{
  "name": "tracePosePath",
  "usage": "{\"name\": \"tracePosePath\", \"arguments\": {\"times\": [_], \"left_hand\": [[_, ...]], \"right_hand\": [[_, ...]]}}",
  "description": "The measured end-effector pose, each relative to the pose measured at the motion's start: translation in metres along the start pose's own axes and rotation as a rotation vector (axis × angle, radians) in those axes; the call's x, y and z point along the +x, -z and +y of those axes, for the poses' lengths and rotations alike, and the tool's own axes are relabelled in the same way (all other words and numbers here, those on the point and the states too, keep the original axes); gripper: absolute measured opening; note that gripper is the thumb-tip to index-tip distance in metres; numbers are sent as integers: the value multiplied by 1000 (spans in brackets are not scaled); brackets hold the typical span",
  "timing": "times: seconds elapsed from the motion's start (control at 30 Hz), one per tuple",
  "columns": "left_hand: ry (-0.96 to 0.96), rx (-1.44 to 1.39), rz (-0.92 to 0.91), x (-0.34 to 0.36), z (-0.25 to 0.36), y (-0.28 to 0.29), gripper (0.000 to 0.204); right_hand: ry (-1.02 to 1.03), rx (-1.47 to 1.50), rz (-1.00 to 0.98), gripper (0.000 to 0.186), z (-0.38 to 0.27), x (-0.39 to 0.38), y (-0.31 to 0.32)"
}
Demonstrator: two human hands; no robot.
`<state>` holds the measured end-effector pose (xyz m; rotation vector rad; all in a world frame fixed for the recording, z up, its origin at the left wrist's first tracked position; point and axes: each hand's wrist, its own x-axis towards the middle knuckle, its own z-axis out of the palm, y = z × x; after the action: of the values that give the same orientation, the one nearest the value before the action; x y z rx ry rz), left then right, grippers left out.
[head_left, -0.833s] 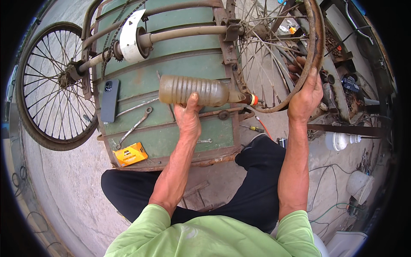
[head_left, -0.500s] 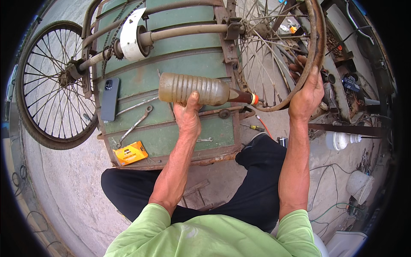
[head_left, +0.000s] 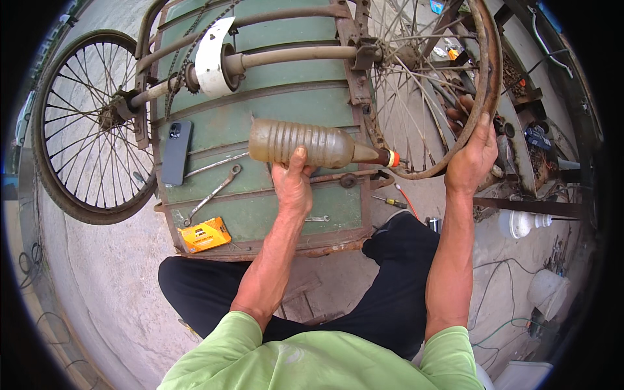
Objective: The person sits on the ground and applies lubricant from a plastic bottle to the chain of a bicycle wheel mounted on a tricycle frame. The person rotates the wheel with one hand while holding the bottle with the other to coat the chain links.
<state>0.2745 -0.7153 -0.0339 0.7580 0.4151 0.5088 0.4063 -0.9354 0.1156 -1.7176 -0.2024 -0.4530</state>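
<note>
My left hand (head_left: 292, 187) is closed around a ribbed, cloudy plastic bottle (head_left: 302, 143) lying on its side in the air, brownish inside. A red and yellow band circles its dark neck, and its thin tip (head_left: 405, 161) points right, close to the inner edge of a rusty wheel rim (head_left: 484, 78). Whether the tip touches the rim I cannot tell. My right hand (head_left: 469, 156) grips that bare rim at its near right side, thumb outside and fingers among the spokes. The wheel sits on the right end of an axle (head_left: 292, 54).
A second wheel with a tyre (head_left: 45, 166) stands at the left. On the green slatted panel (head_left: 266, 214) lie a phone (head_left: 176, 153), a wrench (head_left: 213, 195), a small spanner (head_left: 317, 218) and a yellow-orange box (head_left: 205, 234). A screwdriver (head_left: 389, 201) lies on the floor; metal scraps are heaped at the right.
The whole view has shifted slightly. The bottle and my right hand on the rim have come a little nearer to me. Both holds are the same.
</note>
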Motion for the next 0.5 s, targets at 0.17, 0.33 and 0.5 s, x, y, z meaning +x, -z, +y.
{"name": "tracePosePath", "arguments": {"times": [0.17,0.33,0.5], "left_hand": [[13,40,43,2,-7,3,68],[47,-26,61,-2,-4,11,65],[48,-64,87,-9,-6,14,65]], "right_hand": [[-15,11,21,51,1,0,5],[-26,75,-24,50,17,-2,13],[-14,76,-22,52,21,0,14]]}}
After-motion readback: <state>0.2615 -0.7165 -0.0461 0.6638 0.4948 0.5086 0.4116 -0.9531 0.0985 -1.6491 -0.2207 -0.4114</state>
